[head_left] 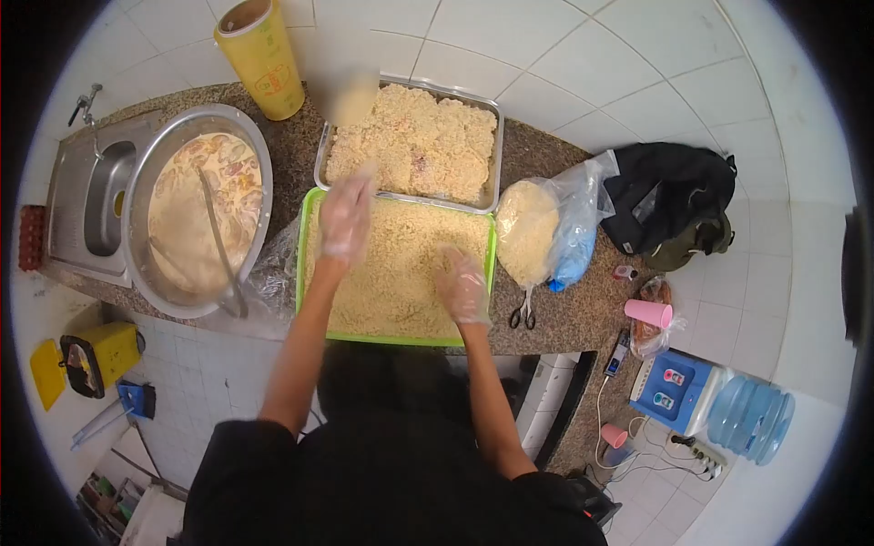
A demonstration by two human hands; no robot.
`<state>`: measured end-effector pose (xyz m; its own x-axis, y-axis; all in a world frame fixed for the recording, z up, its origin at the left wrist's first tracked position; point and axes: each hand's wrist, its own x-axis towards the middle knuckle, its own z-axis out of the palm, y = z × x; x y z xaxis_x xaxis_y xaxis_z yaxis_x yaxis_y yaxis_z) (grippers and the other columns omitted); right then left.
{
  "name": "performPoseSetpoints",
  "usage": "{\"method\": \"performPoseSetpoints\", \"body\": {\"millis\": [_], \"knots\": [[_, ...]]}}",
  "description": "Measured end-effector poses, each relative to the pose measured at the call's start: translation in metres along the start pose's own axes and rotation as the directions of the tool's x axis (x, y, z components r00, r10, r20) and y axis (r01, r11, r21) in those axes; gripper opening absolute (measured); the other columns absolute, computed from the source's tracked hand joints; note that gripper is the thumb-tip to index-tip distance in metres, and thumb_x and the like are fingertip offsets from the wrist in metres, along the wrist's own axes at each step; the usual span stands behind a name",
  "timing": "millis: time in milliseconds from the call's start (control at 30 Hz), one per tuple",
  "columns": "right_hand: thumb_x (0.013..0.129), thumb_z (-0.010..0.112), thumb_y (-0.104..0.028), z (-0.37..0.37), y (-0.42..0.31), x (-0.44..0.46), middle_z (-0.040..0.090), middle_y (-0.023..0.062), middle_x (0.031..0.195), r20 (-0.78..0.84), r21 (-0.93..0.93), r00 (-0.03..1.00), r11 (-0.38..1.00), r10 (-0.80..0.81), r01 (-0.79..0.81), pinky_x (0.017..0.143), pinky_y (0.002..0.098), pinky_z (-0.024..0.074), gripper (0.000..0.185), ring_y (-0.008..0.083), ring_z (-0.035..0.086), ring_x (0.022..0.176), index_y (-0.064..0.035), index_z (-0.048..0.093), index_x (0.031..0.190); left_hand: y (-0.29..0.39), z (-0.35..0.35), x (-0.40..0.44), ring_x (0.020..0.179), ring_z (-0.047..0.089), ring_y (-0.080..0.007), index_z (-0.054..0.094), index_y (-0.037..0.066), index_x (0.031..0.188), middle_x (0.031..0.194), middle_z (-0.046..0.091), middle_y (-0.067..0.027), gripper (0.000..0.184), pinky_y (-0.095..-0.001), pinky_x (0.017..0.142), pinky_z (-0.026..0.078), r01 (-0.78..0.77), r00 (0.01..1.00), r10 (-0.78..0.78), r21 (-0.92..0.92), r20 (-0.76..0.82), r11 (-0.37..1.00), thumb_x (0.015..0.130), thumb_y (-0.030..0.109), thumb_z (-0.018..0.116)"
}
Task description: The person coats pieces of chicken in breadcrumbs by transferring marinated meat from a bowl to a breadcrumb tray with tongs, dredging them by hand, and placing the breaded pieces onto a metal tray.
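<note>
My left hand (pixel 348 217), in a clear plastic glove, is over the far left part of a green tray (pixel 302 264) filled with breadcrumbs (pixel 391 273). Its fingers stretch toward the metal tray (pixel 499 173), slightly smeared, and I see nothing in them. My right hand (pixel 462 289), also gloved, rests on the crumbs near the right rim, fingers apart and their tips partly hidden. Several crumb-coated pieces (pixel 414 141) lie side by side in the metal tray. A pale, motion-blurred thing (pixel 355 100) shows over that tray's far left corner; its kind is unclear.
Left stands a large metal bowl (pixel 259 218) of creamy liquid and pieces, with a long utensil (pixel 216 227), beside the sink (pixel 109 187). A yellow wrap roll (pixel 269 68) stands behind. Rightward are a bag of crumbs (pixel 528 232), scissors (pixel 523 314), a black bag (pixel 669 191) and a water dispenser (pixel 674 389).
</note>
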<state>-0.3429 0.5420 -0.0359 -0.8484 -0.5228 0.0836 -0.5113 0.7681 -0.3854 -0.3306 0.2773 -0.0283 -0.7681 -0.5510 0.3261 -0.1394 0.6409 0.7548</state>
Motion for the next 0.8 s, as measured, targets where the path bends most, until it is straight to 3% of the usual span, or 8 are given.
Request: {"method": "performPoseSetpoints", "body": {"millis": [67,167,267,367,467,567,667,800], "knots": [[0.091,0.069,-0.024,-0.005,-0.013,0.019,0.068,0.0221,0.114,0.038,-0.116,0.998,0.992,-0.049,0.053,0.095,0.0472,0.0518,0.041,0.0380,0.065,0.108,-0.0111,0.064,0.130,0.015,-0.022,-0.048,0.088,0.067,-0.0321,0.070,0.002,0.102,0.094,0.070,-0.0160,0.009,-0.0399,0.081,0.055,0.005,0.998,-0.006,-0.008,-0.069,1.000,0.095,0.003,0.064],[0.089,0.072,-0.027,0.063,0.031,0.027,0.069,0.0216,0.109,0.338,-0.378,0.940,0.908,-0.048,0.182,0.091,0.0466,0.0534,0.046,0.0369,0.066,0.101,-0.0118,0.063,0.132,-0.001,-0.044,-0.109,0.089,0.068,-0.0329,0.068,0.002,0.100,0.095,0.070,-0.0147,0.007,-0.0405,0.082,0.055,0.022,0.999,-0.021,0.023,-0.029,0.999,0.093,0.002,0.066],[0.089,0.071,-0.025,0.057,0.042,0.035,0.069,0.0208,0.110,0.306,-0.147,0.940,0.968,-0.151,0.203,0.087,0.0457,0.0549,0.040,0.0364,0.067,0.098,-0.0107,0.065,0.126,0.004,-0.071,-0.139,0.091,0.069,-0.0343,0.068,0.004,0.100,0.097,0.071,-0.0151,0.008,-0.0412,0.083,0.056,0.117,0.993,-0.118,0.041,0.007,0.992,0.092,0.003,0.067],[0.089,0.068,-0.020,0.039,0.027,0.050,0.070,0.0207,0.109,0.243,0.283,0.968,0.959,-0.060,-0.011,0.081,0.0459,0.0554,0.032,0.0371,0.068,0.095,-0.0092,0.068,0.119,0.001,-0.089,-0.156,0.094,0.069,-0.0351,0.068,0.007,0.101,0.099,0.071,-0.0155,0.010,-0.0420,0.084,0.056,0.207,0.978,-0.208,0.038,0.034,0.978,0.092,0.004,0.068],[0.089,0.067,-0.019,0.042,0.002,0.067,0.070,0.0224,0.108,0.238,0.261,0.971,0.963,0.001,-0.064,0.085,0.0469,0.0534,0.031,0.0371,0.067,0.099,-0.0069,0.069,0.118,-0.001,-0.100,-0.168,0.096,0.069,-0.0360,0.069,0.007,0.104,0.102,0.071,-0.0158,0.011,-0.0434,0.085,0.056,0.234,0.972,-0.235,0.021,0.025,0.972,0.093,0.007,0.066],[0.090,0.069,-0.024,0.075,-0.004,0.087,0.070,0.0232,0.109,0.111,0.016,0.927,0.933,-0.358,0.358,0.091,0.0464,0.0513,0.034,0.0370,0.066,0.104,-0.0068,0.068,0.119,0.002,-0.115,-0.172,0.096,0.069,-0.0362,0.069,0.008,0.106,0.105,0.071,-0.0157,0.012,-0.0444,0.086,0.056,0.217,0.976,-0.218,0.033,0.001,0.976,0.095,0.009,0.065],[0.090,0.069,-0.028,0.048,-0.055,0.101,0.068,0.0242,0.112,0.471,0.091,0.807,0.930,-0.356,0.357,0.097,0.0466,0.0488,0.036,0.0387,0.063,0.108,-0.0043,0.068,0.116,-0.010,-0.123,-0.179,0.098,0.069,-0.0362,0.070,0.008,0.108,0.108,0.071,-0.0155,0.014,-0.0440,0.088,0.056,0.172,0.985,-0.173,0.084,0.001,0.981,0.095,0.011,0.064],[0.089,0.070,-0.035,0.045,-0.070,0.081,0.063,0.0238,0.125,0.331,0.139,0.847,0.909,-0.416,0.392,0.105,0.0475,0.0447,0.048,0.0406,0.058,0.118,-0.0017,0.062,0.123,-0.013,-0.125,-0.183,0.101,0.069,-0.0360,0.071,0.009,0.109,0.110,0.071,-0.0152,0.015,-0.0432,0.091,0.056,0.282,0.959,-0.282,-0.014,-0.016,0.959,0.096,0.014,0.065]]}}
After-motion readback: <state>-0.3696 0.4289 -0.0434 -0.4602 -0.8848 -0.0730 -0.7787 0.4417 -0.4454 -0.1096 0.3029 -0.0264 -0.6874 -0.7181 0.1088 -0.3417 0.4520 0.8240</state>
